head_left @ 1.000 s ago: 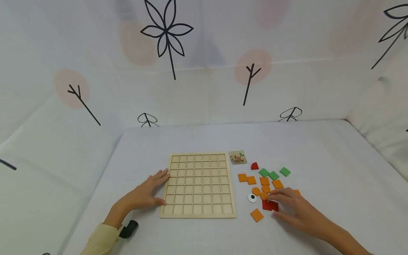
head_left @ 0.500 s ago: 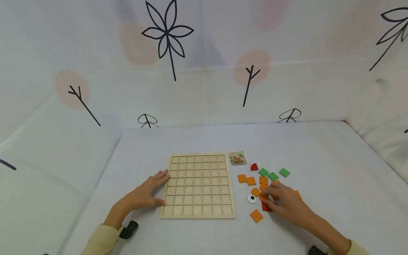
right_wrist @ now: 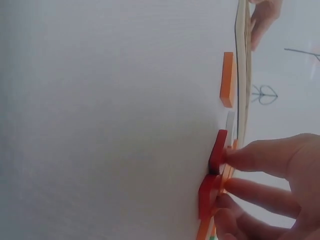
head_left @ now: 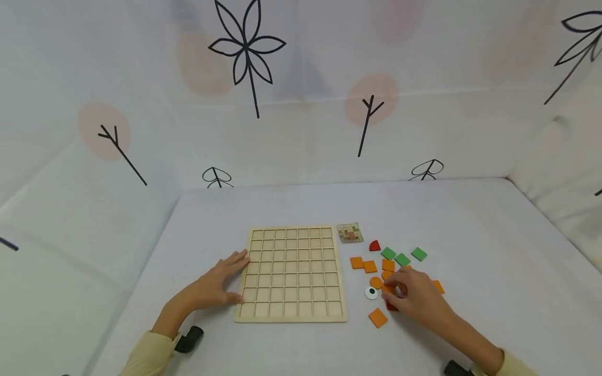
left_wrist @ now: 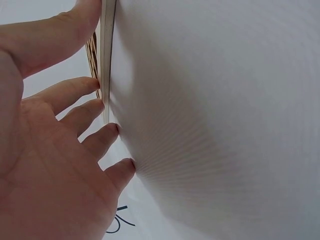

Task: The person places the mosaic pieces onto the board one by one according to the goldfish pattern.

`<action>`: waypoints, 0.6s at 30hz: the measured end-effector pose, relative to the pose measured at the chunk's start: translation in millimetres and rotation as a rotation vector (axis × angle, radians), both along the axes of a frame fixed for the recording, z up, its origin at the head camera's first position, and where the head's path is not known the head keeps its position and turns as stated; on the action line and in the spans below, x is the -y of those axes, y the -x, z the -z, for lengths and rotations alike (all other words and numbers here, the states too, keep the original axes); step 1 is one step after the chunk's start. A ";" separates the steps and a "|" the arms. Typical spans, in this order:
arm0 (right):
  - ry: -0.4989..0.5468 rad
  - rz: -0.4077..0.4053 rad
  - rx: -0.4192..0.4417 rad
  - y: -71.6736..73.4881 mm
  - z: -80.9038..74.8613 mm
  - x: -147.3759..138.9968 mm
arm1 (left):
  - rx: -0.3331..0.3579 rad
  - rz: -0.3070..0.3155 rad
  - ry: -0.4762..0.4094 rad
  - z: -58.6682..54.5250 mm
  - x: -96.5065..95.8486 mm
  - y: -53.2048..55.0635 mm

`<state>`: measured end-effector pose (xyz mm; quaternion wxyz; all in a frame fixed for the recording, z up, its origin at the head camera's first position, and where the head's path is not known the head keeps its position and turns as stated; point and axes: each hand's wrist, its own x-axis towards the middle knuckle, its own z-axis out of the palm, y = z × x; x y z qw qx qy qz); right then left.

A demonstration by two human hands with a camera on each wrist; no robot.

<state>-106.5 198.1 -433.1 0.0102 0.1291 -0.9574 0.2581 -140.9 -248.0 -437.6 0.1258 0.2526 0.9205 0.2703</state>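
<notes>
A square wooden grid board (head_left: 291, 274) lies on the white cloth. My left hand (head_left: 213, 286) rests along its left edge, fingers and thumb spread; in the left wrist view the left hand's fingers (left_wrist: 82, 117) touch the rim. To the right of the board my right hand (head_left: 420, 297) is over a group of tiles. Its thumb and index finger pinch an orange round tile (head_left: 388, 289), which lies partly over a red tile (head_left: 391, 306). In the right wrist view, red tiles (right_wrist: 218, 152) lie right beside the thumb and fingers.
A small patterned card (head_left: 350, 233) lies at the board's upper right corner. Around the right hand are green square tiles (head_left: 402, 259), orange square tiles (head_left: 378, 318), a white eye disc (head_left: 371, 293) and a red quarter-round tile (head_left: 374, 245).
My right hand has moved slightly left and its thumb and index finger have closed in on the orange round tile. The left hand stays at the board's edge.
</notes>
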 end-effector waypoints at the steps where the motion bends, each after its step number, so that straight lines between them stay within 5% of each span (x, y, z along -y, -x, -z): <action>1: 0.001 0.008 0.007 0.0 -0.6 0.9 | 0.000 0.001 -0.001 0.3 -0.2 0.3; 12: 0.048 -0.033 0.032 -1.9 -4.7 1.8 | 0.001 0.009 -0.009 -0.5 -0.9 0.3; 18: 0.085 -0.089 -0.022 -2.0 -0.6 -1.0 | 0.004 0.006 -0.014 -1.1 -1.0 0.5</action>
